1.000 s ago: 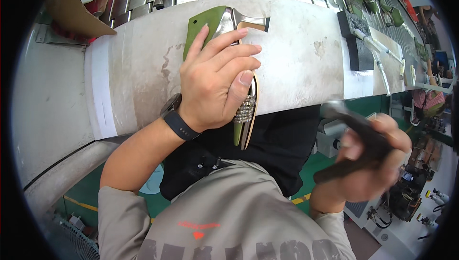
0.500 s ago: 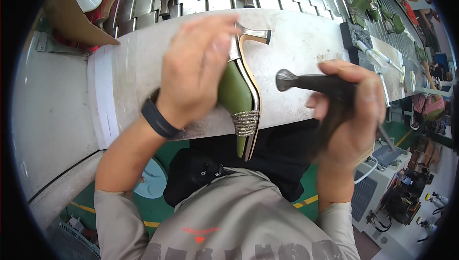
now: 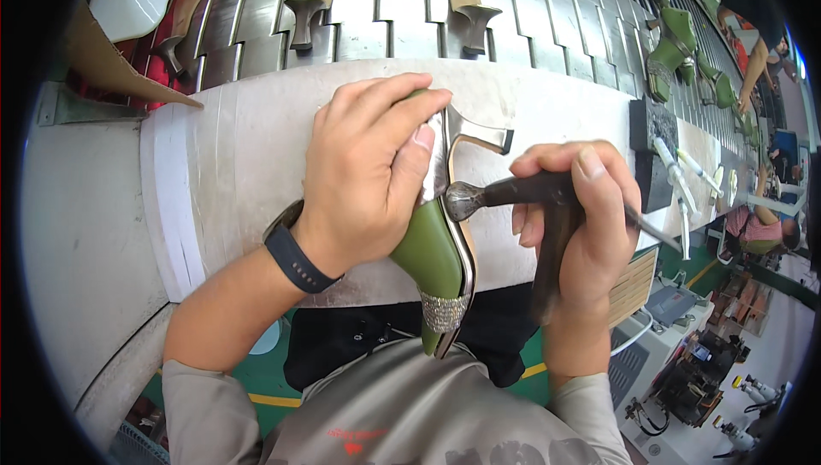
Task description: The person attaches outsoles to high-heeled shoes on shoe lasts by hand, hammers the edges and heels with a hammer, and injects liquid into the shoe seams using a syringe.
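Observation:
A high-heeled sandal [image 3: 486, 134] lies on its side at the bench's near edge, still on its green last [image 3: 428, 243]. A glittery strap [image 3: 445, 313] crosses its toe end, which juts past the edge towards me. My left hand [image 3: 363, 166] is wrapped over the silver heel part, thumb along its side. My right hand [image 3: 594, 208] grips a dark hammer [image 3: 526, 190] with the fingers around head and handle. Its rounded silvery face is at the sole edge, just below the heel part; whether it touches I cannot tell.
Behind the pale bench [image 3: 248, 140] runs a slatted metal conveyor [image 3: 359, 46] carrying several shoes. A black block [image 3: 646, 157] and syringe-like white tubes [image 3: 676, 176] lie at the right. A cardboard sheet [image 3: 120, 59] stands at the far left. Other people are far right.
My right hand has brought the hammer left, from well apart to the sole edge. The sandal and my left hand appear lower in the picture, and the whole view has shifted.

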### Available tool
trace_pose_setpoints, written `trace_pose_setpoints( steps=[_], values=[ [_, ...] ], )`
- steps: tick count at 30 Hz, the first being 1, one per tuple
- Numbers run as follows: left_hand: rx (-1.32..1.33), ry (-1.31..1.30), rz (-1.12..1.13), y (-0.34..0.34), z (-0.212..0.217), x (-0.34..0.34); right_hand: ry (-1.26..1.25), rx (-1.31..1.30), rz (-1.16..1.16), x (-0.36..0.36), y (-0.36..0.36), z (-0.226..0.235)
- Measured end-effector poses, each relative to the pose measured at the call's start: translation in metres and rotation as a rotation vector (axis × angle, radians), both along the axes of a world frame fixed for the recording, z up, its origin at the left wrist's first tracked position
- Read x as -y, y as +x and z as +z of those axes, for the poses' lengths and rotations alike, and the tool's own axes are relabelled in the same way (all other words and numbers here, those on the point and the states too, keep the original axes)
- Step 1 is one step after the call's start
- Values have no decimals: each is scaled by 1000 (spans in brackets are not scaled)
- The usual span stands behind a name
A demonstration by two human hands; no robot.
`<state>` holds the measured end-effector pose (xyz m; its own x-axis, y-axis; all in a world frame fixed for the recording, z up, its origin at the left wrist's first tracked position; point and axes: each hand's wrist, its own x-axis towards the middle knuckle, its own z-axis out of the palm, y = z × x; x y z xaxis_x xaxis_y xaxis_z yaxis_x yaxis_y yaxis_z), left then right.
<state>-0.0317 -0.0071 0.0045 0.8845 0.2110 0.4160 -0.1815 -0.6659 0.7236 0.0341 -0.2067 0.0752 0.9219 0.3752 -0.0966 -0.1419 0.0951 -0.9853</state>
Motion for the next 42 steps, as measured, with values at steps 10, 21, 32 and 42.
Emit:
trace_pose_setpoints(
  steps=[10, 21, 32, 42],
  values=[
    [0, 7, -32, 3, 7, -4, -39, 8, 136, -17, 38, 7],
    [-40, -5, -25, -3, 3, -8, 59, -41, 184, 1, 14, -6],
    [41, 10, 16, -1, 0, -8, -299, -140, 457, -47, 61, 33],
    [26, -62, 0, -8, -3, -12, -80, 149, 88, 11, 4, 13]
  ],
)
